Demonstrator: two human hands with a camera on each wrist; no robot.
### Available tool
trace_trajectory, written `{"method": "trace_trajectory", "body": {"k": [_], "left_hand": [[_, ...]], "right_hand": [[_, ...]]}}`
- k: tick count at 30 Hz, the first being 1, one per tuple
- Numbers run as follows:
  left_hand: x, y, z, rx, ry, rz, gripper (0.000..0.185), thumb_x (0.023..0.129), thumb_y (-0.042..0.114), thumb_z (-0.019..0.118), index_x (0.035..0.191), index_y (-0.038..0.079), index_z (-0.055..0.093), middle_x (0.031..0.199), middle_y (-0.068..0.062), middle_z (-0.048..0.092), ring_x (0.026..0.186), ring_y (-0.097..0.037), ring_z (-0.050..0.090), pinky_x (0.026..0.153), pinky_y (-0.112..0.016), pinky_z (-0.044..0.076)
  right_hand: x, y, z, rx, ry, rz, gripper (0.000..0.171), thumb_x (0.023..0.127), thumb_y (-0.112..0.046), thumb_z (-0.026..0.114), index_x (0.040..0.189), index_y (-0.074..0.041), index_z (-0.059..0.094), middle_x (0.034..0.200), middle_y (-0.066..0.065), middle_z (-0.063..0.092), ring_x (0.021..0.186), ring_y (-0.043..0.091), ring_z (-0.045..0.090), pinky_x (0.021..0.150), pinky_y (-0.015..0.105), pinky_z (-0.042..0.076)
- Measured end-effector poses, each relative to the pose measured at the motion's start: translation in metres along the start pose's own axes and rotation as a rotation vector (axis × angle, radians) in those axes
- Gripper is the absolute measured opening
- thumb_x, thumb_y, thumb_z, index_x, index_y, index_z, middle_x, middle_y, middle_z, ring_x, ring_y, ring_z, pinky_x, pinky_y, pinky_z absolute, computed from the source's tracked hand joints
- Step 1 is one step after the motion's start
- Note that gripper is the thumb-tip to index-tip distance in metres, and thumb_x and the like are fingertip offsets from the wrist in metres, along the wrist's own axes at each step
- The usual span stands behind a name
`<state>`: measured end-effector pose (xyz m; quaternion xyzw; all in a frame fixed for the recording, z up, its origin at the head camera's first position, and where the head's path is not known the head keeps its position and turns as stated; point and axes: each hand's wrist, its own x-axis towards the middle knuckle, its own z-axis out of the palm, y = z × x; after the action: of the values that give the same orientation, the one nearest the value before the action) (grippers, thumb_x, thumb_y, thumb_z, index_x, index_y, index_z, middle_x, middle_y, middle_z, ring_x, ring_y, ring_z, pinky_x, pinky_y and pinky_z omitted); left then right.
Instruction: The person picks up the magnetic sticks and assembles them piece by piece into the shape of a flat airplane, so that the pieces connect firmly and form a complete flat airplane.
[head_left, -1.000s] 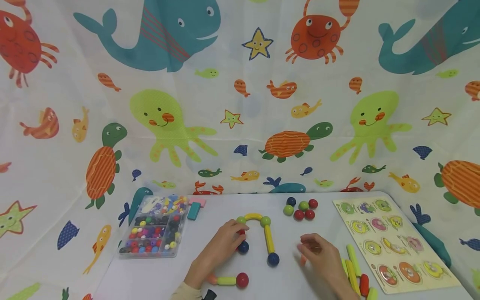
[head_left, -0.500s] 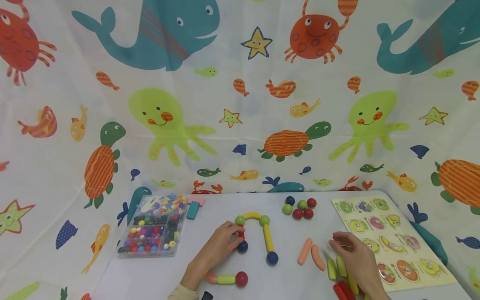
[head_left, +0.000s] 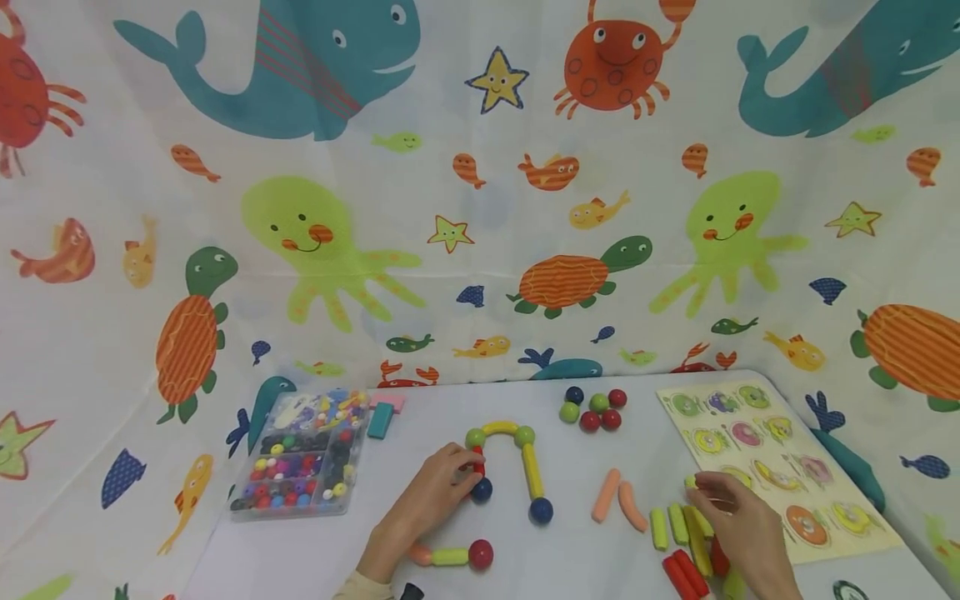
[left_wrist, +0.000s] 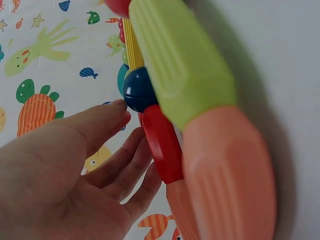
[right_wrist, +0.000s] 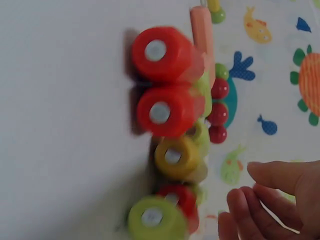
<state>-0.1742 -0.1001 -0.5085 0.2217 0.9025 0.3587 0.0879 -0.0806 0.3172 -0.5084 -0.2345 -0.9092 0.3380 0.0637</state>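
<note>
At ctr. of table [head_left: 585, 558], arch [head_left: 499, 427] of rods & balls lies joined end-to-end. L hand [head_left: 435, 492] is at its red rod [left_wrist: 162, 145], fingers part-bent against it, prob. to steady that leg; true pinch or mere rest, can't tell. R hand [head_left: 738, 517] is over loose rods [head_left: 678, 523], fingers loosely curled, nothing seen held; rods bunched there prob. for quick reach. Metal discs [right_wrist: 155, 50] on rod ends suggest magnets, hence joints hold w/o grip. Spare balls [head_left: 599, 403] sit beyond, prob. out of hands' way.
</note>
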Motion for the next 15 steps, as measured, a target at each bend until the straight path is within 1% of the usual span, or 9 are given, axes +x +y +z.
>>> {"method": "trace_trajectory", "body": {"k": [5,8,12,15], "left_hand": [[-0.001,0.0,-0.001,-0.006,0.005,0.016,0.03,0.098,0.025,0.069,0.126,0.016,0.069,0.107,0.006,0.06,0.096,-0.008,0.057,0.09,-0.033,0.056],[-0.001,0.0,-0.001,-0.012,0.009,0.028,0.029,0.098,0.024,0.069,0.125,0.015,0.07,0.107,0.005,0.06,0.096,-0.008,0.058,0.089,-0.031,0.056],[-0.001,0.0,-0.001,-0.011,0.009,0.029,0.028,0.098,0.024,0.069,0.124,0.016,0.07,0.107,0.005,0.06,0.095,-0.007,0.057,0.087,-0.027,0.055],[0.0,0.0,-0.001,-0.005,0.009,0.031,0.028,0.098,0.025,0.069,0.124,0.017,0.07,0.107,0.005,0.06,0.095,-0.007,0.057,0.087,-0.027,0.055]], "right_hand": [[0.001,0.016,-0.007,-0.008,-0.009,0.085,0.044,0.096,-0.024,0.071,0.132,-0.002,0.059,0.124,0.027,0.065,0.111,0.042,0.061,0.094,0.055,0.052],[0.0,0.025,-0.012,-0.017,-0.045,0.099,0.048,0.097,-0.028,0.071,0.133,0.0,0.058,0.124,0.028,0.064,0.109,0.04,0.061,0.094,0.055,0.052],[0.0,0.034,-0.016,-0.04,-0.127,0.117,0.056,0.096,-0.038,0.07,0.134,0.002,0.058,0.122,0.026,0.066,0.102,0.034,0.062,0.089,0.05,0.052],[-0.002,0.038,-0.015,-0.051,-0.155,0.133,0.061,0.096,-0.043,0.069,0.134,0.002,0.057,0.122,0.025,0.066,0.1,0.032,0.063,0.088,0.048,0.052]]}}
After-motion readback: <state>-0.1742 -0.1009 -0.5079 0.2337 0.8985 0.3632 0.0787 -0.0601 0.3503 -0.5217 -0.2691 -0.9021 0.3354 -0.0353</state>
